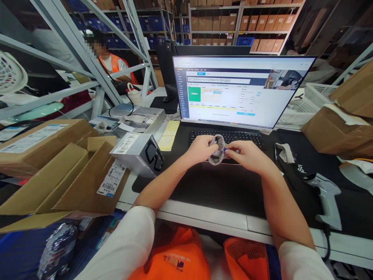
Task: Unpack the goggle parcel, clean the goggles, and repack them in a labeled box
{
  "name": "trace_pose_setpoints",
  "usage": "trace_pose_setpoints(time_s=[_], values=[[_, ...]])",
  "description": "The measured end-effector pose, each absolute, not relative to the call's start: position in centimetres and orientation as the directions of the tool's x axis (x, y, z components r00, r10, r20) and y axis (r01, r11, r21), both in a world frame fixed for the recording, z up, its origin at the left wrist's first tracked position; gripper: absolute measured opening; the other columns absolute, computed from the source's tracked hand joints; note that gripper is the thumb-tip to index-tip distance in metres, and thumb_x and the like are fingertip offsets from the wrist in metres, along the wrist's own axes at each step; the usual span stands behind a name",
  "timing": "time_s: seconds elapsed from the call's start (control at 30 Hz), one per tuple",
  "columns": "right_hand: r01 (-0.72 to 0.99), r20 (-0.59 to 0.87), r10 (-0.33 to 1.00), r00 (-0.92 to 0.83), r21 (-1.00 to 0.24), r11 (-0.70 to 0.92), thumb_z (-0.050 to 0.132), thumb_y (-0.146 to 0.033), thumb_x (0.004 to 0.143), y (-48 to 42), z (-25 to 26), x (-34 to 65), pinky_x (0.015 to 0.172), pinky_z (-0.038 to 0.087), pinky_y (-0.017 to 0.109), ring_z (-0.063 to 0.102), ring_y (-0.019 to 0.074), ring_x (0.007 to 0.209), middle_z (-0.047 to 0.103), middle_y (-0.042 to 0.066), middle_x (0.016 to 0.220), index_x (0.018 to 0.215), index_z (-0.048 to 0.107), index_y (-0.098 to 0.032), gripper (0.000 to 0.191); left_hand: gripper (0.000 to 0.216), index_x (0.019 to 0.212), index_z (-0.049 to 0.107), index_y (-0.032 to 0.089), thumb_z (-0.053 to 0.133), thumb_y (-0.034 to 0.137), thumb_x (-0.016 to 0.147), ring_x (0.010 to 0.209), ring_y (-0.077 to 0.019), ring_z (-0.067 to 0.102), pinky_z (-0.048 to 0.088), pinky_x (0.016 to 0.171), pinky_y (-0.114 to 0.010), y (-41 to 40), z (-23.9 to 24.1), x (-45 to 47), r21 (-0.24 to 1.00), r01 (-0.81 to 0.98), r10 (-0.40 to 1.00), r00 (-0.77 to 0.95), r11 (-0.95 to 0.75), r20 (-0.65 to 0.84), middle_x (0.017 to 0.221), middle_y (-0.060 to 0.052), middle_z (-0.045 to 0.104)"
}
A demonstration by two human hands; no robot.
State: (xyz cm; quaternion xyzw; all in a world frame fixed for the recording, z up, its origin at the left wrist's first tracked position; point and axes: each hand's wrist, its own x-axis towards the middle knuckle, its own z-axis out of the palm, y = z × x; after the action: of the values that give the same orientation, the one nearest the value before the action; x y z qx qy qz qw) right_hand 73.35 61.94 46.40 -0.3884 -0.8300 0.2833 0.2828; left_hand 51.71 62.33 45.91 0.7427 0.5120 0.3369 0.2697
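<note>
Above the keyboard [227,136], both hands are closed on a grey, crinkled, ring-shaped roll [216,160] with an open middle. My left hand [201,149] grips its left rim, with the thumb reaching into the opening. On the other side, my right hand [245,154] pinches a small blue piece at the roll's right edge. Whether the roll is tape or cloth I cannot tell. To the left of my left forearm stands a grey box [136,155] with a goggles picture and a white label.
A lit monitor [227,91] stands behind the keyboard. At left are an open cardboard box [84,182] and a grey tray of papers [145,118]. A barcode scanner [326,198] and brown cartons [335,128] lie at right. Another person [116,66] sits at the back left.
</note>
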Motion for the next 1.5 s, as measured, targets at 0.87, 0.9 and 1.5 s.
trace_pose_setpoints(time_s=[0.87,0.9,1.5], values=[[-0.289,0.499,0.819,0.281,-0.770,0.569,0.058,-0.031,0.079,64.8,47.1,79.7,0.055,0.037,0.029,0.045,0.0152,0.063,0.041,0.001,0.070,0.061,0.040,-0.023,0.026,0.050,0.061,0.057,0.019,0.065,0.059,0.090,0.066,-0.0142,0.051,0.042,0.066,-0.029,64.0,48.9,46.4,0.798,0.352,0.859,0.036,-0.489,0.511,0.069,-0.001,0.053],[-0.306,0.496,0.832,0.248,-0.775,0.553,0.057,-0.031,0.079,64.7,47.1,79.6,0.055,0.037,0.029,0.045,0.0152,0.063,0.041,0.001,0.069,0.061,0.039,-0.023,0.027,0.052,0.060,0.057,0.019,0.063,0.060,0.092,0.068,-0.0147,0.052,0.044,0.067,-0.030,64.1,48.8,46.4,0.764,0.380,0.822,-0.016,-0.521,0.569,0.070,-0.002,0.053],[-0.251,0.538,0.821,0.190,-0.782,0.570,0.064,-0.029,0.076,64.1,46.8,78.1,0.057,0.039,0.030,0.051,0.0167,0.066,0.044,0.002,0.063,0.053,0.053,-0.022,0.027,0.052,0.072,0.054,0.018,0.052,0.061,0.102,0.105,-0.0238,0.057,0.048,0.095,-0.038,65.2,49.5,42.8,0.299,0.739,0.296,-0.141,-0.604,0.945,0.103,-0.009,0.054]])
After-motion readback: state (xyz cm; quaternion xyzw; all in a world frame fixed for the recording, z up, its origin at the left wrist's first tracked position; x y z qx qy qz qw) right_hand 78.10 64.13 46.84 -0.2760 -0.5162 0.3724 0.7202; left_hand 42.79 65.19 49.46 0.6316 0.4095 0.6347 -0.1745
